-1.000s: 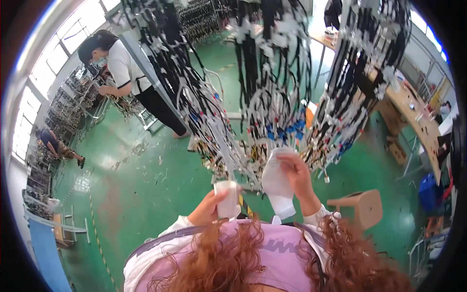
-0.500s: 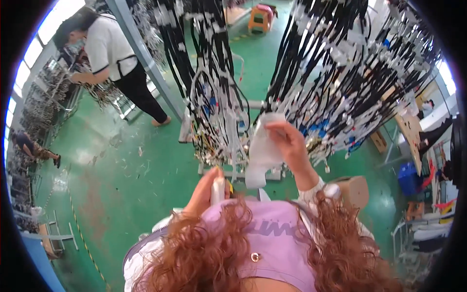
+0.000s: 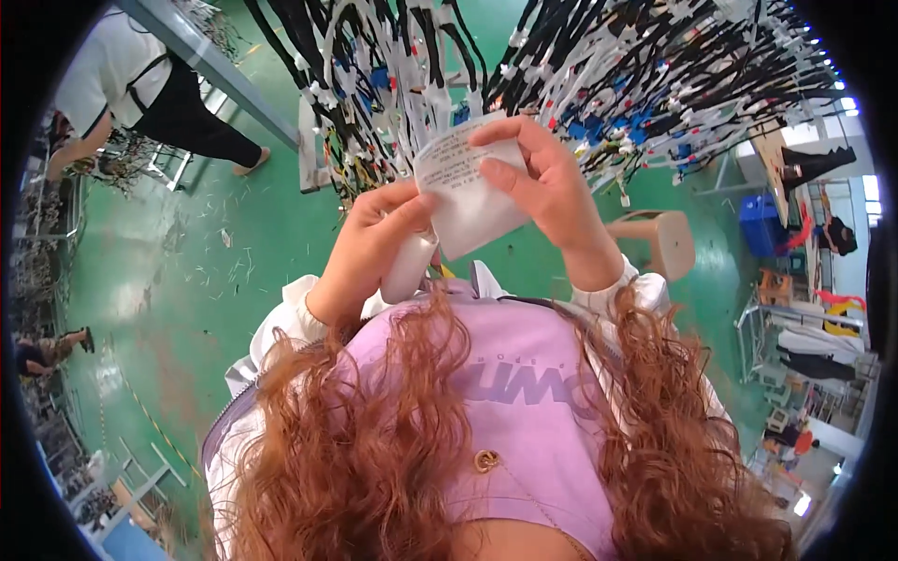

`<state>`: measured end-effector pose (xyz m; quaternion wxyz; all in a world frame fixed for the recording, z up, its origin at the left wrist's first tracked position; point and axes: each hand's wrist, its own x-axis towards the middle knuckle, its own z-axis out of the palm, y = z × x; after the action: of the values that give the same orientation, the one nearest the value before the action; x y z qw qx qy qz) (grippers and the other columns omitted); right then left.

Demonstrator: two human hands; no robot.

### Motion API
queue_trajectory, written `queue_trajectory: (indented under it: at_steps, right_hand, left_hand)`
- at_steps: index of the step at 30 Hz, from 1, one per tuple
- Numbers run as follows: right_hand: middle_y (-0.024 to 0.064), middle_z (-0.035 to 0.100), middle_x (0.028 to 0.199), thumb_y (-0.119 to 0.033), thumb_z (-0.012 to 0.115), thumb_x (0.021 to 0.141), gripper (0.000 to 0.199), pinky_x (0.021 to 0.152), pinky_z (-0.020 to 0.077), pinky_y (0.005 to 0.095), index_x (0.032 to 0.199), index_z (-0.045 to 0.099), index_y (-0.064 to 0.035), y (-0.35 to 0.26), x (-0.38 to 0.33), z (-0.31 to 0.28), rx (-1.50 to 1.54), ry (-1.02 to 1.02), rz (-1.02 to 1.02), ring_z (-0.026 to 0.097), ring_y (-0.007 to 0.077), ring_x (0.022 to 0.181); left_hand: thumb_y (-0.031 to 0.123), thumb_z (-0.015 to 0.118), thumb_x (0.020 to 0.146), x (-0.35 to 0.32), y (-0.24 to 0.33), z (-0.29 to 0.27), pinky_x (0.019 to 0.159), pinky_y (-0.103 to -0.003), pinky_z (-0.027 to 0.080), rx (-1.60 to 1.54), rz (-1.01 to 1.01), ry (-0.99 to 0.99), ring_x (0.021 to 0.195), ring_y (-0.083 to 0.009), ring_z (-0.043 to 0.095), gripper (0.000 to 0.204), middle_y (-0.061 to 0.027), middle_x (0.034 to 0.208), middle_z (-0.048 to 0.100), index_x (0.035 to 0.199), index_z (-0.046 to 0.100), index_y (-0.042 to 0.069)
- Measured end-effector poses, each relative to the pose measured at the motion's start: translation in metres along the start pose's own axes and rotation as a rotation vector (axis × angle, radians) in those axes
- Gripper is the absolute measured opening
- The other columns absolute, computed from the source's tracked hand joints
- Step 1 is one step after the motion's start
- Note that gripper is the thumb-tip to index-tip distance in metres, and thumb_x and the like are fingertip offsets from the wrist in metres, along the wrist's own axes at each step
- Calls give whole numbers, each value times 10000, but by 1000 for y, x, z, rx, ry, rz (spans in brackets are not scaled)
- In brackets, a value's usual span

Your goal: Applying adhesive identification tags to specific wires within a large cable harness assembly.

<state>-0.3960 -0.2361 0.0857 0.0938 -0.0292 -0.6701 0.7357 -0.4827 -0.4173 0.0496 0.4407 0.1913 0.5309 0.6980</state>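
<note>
My right hand (image 3: 547,187) holds a white printed paper slip (image 3: 465,182) by its upper right corner, close in front of my chest. My left hand (image 3: 374,248) grips a small white roll-shaped object (image 3: 408,266) and its thumb touches the slip's left edge. Both hands are raised just below a dense rack of hanging black and white cable harnesses (image 3: 524,65) with white tags. My curly reddish hair and lilac top fill the lower half of the view.
A green floor (image 3: 187,280) lies below. Another person in a white top and dark apron (image 3: 140,84) stands at a workbench on the upper left. A wooden stool (image 3: 659,243) stands to the right, with a blue bin (image 3: 762,224) and shelving beyond it.
Both hands have come up and closer together toward my chest. The slip now sits between them. The view has tilted down, so the cable rack fills less of the frame.
</note>
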Motion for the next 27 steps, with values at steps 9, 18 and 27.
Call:
queue_trajectory:
  at_steps: [9,18,27]
  right_hand:
    - [80,514,1084,-79,652,712,278,864,363,386,984,611,-121,18,-16,8,-1275,410,-489,472,272,1021]
    - [21,590,788,-122,645,724,152,661,419,308,856,601,-61,4,-24,20,-1240,-214,-531,574,184,727]
    - [98,564,728,-165,560,803,107,622,435,382,825,560,-60,-3,-20,13,-1172,-462,-160,558,299,683]
  left_hand:
    - [219,516,901,-2,-10,-4,541,-194,411,59,-124,-101,618,-40,500,266,0,709,572,887,616,-27]
    - [146,507,870,-17,-6,2,522,-246,405,465,59,-193,559,-89,486,189,-36,676,583,911,591,-18]
    - [119,558,758,-20,-5,7,608,-422,423,855,167,-183,700,-396,527,115,-212,719,539,812,555,17]
